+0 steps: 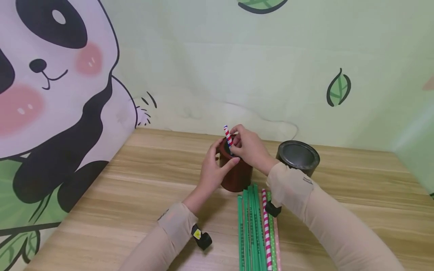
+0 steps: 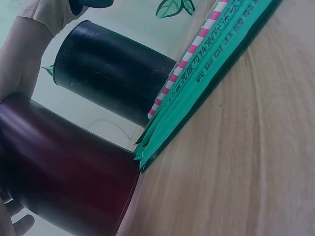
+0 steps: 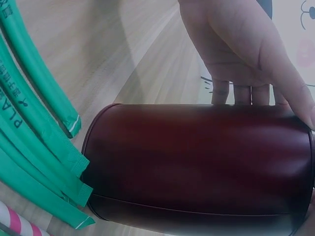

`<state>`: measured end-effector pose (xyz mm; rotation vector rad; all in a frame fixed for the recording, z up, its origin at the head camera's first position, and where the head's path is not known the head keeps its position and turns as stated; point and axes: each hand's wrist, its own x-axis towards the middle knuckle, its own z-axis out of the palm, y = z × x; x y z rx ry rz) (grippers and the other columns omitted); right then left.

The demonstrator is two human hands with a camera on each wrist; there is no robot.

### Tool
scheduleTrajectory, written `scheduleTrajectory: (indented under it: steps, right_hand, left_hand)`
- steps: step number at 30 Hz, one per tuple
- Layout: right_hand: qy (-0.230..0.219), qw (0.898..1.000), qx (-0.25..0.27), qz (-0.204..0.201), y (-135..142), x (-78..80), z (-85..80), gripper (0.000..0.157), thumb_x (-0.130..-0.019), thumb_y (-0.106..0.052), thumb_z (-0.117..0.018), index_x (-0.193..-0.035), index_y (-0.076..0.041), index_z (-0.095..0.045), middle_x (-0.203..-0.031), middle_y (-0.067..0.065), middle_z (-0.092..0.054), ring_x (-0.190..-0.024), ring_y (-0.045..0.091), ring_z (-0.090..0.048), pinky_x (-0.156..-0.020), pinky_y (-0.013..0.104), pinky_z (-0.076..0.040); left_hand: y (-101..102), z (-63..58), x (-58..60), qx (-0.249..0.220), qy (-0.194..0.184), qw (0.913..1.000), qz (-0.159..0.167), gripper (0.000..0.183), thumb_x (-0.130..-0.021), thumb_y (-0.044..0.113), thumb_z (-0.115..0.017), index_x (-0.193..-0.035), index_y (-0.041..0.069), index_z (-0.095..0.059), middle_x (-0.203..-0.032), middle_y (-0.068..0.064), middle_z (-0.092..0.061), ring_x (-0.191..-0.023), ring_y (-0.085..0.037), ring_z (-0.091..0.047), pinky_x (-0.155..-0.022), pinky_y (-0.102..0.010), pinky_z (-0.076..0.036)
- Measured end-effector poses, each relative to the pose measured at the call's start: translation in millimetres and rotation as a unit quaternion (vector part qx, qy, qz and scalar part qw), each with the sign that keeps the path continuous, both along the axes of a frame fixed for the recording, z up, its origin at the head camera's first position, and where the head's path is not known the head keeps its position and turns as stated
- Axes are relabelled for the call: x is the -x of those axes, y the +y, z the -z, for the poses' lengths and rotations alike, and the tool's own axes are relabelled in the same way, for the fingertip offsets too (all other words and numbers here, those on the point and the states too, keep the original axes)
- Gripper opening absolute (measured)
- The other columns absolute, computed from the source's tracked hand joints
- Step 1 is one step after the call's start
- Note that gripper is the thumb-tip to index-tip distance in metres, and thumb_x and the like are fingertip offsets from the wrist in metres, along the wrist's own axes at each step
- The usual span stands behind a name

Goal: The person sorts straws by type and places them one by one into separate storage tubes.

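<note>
Over the mouth of the brown cup [image 1: 237, 177], the right hand [image 1: 250, 146] pinches a striped straw [image 1: 228, 134], and the left hand [image 1: 213, 167] grips the cup near its rim! Best done, I'd say, with that cup braced firmly and a light pinch, so the straw neither crushes nor snags the rim. And there it is, between both hands, tilted, lower end inside the cup, tip poking above!
</note>
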<state>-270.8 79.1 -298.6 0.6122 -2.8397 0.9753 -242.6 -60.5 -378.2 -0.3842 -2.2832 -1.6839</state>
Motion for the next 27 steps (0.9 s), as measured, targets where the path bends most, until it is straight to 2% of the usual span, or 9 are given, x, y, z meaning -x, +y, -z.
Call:
scheduleTrajectory:
  steps: [5,11,17,27]
  right_hand:
    - [-0.001,1.000,-0.004,-0.003,0.3,0.6,-0.5,0.038,-0.087,-0.008,-0.063,-0.123,-0.004,-0.048,-0.096,0.013,-0.065,-0.085,0.023,-0.061,-0.077,0.034,-0.053]
    - [0.012,1.000,0.018,0.002,4.2,-0.9,-5.9,0.040,-0.087,-0.008,-0.064,-0.123,-0.003,-0.048,-0.097,0.014,-0.065,-0.086,0.025,-0.064,-0.078,0.036,-0.055]
    - [0.018,0.999,0.037,0.011,13.3,-7.5,-23.4,0.039,-0.088,-0.010,-0.062,-0.124,-0.005,-0.047,-0.100,0.012,-0.064,-0.091,0.025,-0.063,-0.077,0.036,-0.056]
    - [0.030,0.998,0.060,0.018,36.6,-31.5,-51.6,0.038,-0.089,-0.013,-0.062,-0.124,-0.006,-0.050,-0.107,0.012,-0.064,-0.098,0.024,-0.063,-0.084,0.041,-0.054]
  left_hand:
    - [0.3,0.4,0.8,-0.004,-0.003,1.0000,0.000,0.079,-0.084,0.046,-0.070,-0.147,0.013,-0.034,-0.143,-0.006,-0.048,-0.126,-0.024,-0.048,-0.101,-0.044,-0.042]
    - [0.2,0.7,1.1,-0.005,-0.005,1.0000,0.002,0.079,-0.084,0.042,-0.071,-0.147,0.012,-0.033,-0.142,-0.007,-0.048,-0.126,-0.025,-0.048,-0.101,-0.045,-0.042]
    - [0.0,0.2,1.0,-0.009,-0.004,0.9999,0.002,0.080,-0.084,0.043,-0.071,-0.147,0.011,-0.033,-0.141,-0.007,-0.049,-0.126,-0.025,-0.048,-0.101,-0.046,-0.042]
    - [1.5,0.0,-0.3,-0.009,0.000,1.0000,-0.003,0.083,-0.081,0.048,-0.072,-0.146,0.011,-0.035,-0.141,-0.007,-0.049,-0.126,-0.025,-0.049,-0.101,-0.045,-0.043]
